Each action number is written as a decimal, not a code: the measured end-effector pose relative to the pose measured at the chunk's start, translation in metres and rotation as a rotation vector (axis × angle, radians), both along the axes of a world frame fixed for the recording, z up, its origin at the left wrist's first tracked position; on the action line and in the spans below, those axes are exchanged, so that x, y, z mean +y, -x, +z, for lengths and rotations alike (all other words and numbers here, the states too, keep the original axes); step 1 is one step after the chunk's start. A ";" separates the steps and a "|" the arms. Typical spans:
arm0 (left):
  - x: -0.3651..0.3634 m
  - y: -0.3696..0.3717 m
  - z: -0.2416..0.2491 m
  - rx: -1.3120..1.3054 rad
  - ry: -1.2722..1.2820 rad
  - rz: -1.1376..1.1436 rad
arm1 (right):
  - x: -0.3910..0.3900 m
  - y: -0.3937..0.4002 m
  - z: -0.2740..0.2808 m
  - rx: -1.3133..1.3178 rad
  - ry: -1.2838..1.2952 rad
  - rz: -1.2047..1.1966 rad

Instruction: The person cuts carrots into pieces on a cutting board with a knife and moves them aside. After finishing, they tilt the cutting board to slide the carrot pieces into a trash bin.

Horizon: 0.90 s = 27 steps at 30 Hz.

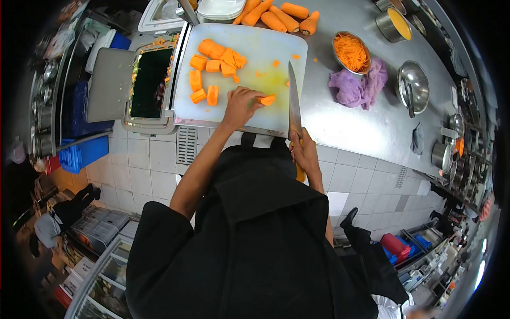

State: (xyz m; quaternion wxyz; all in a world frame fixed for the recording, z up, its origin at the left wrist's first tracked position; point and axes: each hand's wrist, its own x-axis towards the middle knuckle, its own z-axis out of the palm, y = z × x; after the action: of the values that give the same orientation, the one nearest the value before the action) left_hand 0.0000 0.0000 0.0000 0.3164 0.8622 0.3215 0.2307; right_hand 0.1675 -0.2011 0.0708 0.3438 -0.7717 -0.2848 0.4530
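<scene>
A white cutting board (249, 48) lies on the steel counter. My left hand (243, 106) is over its lower middle, fingers closed on a small orange carrot piece (266, 100). In my right hand (304, 151), at the board's lower right edge, is the handle of a large knife (294, 106). Its blade points away from me along the right side of the board, apart from the carrot piece. Several cut carrot chunks (196, 80) lie on the left half of the board, beside sliced pieces (229, 61).
Whole carrots (273, 21) lie behind the board. A bowl of shredded carrot (351, 52), a purple cloth (356, 87) and a steel bowl (413, 80) are on the right. A dark bin (151, 80) stands left. Two other people (50, 228) (366, 250) are behind me.
</scene>
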 end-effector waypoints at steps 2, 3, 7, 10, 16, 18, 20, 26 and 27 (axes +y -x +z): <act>0.006 0.000 -0.002 0.003 0.122 -0.001 | 0.001 0.001 0.002 0.004 0.030 0.004; 0.018 0.000 0.003 0.001 0.091 -0.001 | 0.010 0.001 -0.003 0.002 -0.001 0.004; 0.019 0.005 0.014 -0.006 0.135 -0.038 | 0.004 0.005 -0.002 -0.011 0.027 0.007; 0.022 0.006 0.014 -0.020 0.181 -0.062 | 0.001 0.005 -0.002 -0.044 0.027 0.023; 0.015 0.006 0.012 -0.007 0.169 -0.048 | -0.007 0.005 -0.009 -0.079 0.000 0.036; 0.013 0.005 0.011 0.000 0.136 -0.037 | -0.009 0.006 -0.011 -0.091 -0.020 0.037; 0.013 0.004 0.009 -0.044 0.082 -0.052 | -0.008 0.006 -0.009 -0.091 0.018 0.028; 0.014 0.005 0.010 0.005 0.103 -0.056 | -0.012 0.005 -0.017 -0.113 0.000 0.041; 0.015 0.004 0.011 0.004 0.103 -0.057 | -0.011 0.006 -0.015 -0.113 0.000 0.041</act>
State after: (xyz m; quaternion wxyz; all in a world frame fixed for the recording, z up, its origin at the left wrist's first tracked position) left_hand -0.0044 0.0147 0.0108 0.3662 0.8540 0.3091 0.2028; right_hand 0.1620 -0.2125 0.0555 0.3178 -0.7902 -0.3193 0.4156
